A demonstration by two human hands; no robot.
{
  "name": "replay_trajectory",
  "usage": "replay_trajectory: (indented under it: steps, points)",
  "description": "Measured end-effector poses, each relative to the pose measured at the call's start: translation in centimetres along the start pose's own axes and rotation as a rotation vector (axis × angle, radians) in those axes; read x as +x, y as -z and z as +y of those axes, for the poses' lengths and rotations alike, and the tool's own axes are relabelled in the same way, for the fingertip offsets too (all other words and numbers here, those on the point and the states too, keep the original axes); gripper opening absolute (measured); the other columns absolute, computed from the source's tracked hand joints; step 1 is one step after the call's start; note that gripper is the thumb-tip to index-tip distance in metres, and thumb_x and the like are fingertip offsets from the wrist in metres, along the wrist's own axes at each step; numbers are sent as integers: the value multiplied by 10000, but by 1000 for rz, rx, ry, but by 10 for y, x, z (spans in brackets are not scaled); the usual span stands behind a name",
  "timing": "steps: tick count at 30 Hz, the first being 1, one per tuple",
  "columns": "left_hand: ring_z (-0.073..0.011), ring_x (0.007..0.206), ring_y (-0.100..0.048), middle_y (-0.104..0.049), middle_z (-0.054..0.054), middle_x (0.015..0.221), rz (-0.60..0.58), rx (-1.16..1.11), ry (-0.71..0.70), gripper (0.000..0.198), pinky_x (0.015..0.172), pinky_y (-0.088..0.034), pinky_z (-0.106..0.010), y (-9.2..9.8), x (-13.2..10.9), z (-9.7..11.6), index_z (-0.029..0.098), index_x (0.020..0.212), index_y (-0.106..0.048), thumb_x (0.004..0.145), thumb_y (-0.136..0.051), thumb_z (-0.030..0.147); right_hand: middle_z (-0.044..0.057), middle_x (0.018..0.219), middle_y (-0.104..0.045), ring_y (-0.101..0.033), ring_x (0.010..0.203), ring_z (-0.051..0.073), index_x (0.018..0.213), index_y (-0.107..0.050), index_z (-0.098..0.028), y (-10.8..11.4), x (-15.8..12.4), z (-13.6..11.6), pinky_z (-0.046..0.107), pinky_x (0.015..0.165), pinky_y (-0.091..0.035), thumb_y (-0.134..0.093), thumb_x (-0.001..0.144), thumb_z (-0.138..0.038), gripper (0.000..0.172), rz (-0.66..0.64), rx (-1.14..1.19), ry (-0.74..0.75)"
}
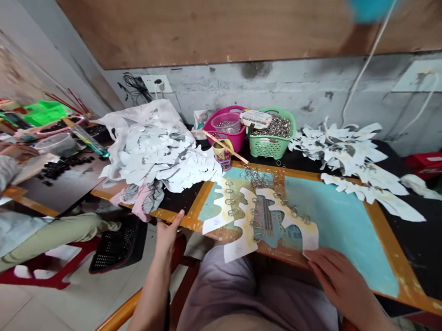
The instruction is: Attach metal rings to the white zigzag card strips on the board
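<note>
At the table's front edge rests my left hand (168, 232), its thumb stretched out along the edge and its other fingers mostly hidden. The fingers of my right hand (336, 273) pinch the lower end of a curved white cut-out piece (309, 234) with metal rings along it. Left of it lie a second white cut-out piece (239, 238) and a third white cut-out piece (219, 215), both also carrying rings. All three lie on a blue mat (336, 228), overhanging or close to the front edge. Loose metal rings (263, 174) are scattered behind them.
A pile of white cut-outs (159, 152) stands at left, more cut-outs (342, 148) at right. Behind are a pink basket (238, 142), a green basket (267, 149) of rings, and a tin (223, 157) with a stick (227, 147). A co-worker (4, 228) sits at far left.
</note>
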State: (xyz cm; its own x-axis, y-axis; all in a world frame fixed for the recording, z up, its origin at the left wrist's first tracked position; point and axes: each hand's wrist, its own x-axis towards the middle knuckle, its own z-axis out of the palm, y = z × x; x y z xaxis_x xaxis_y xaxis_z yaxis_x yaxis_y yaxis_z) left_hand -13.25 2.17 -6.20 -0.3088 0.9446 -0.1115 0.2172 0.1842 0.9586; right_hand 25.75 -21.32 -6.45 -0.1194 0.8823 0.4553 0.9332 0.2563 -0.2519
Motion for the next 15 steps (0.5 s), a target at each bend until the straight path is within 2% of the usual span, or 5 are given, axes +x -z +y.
replay_trajectory:
  steps: [4, 9, 11, 13, 15]
  points:
    - [-137, 689, -612, -650, -74, 930, -55, -162, 63, 562, 551, -474, -214, -4, -11, 2, 147, 971, -533, 622, -791, 504, 113, 1132, -625, -607, 1020, 255, 1303, -563, -226, -1, -13, 1, 391, 857, -506, -478, 958, -298, 362, 79, -28, -48]
    - [-147, 717, -647, -632, -27, 888, -204, -299, 151, 480, 554, -490, -211, 11, -27, -6, 193, 979, -533, 629, -792, 396, 84, 1311, -582, -539, 1186, 280, 1338, -534, -230, -5, -3, -4, 452, 970, -448, -500, 950, -304, 397, 1, -41, 6]
    - [-184, 769, -664, -656, -44, 894, -380, -238, 143, 396, 577, -506, -234, 18, -46, -5, 192, 916, -589, 603, -800, 311, 71, 1278, -613, -540, 1179, 274, 1312, -552, -223, -6, -2, -5, 453, 977, -438, -542, 937, -308, 384, -8, -36, 14]
    - [-236, 777, -669, -692, -87, 888, -775, -32, 131, 314, 622, -534, -300, 20, -75, 2, 180, 846, -673, 565, -806, 229, 66, 1218, -647, -565, 1132, 260, 1261, -589, -223, -6, -6, -5, 446, 974, -440, -581, 922, -298, 347, 5, -19, -6]
    - [-244, 802, -668, -711, -110, 891, -1095, 146, 59, 236, 683, -537, -321, 12, -108, 13, 196, 895, -735, 666, -758, 252, 59, 1158, -673, -591, 1073, 240, 1217, -620, -232, -6, -12, -4, 439, 967, -450, -580, 921, -245, 299, 14, 2, -20]
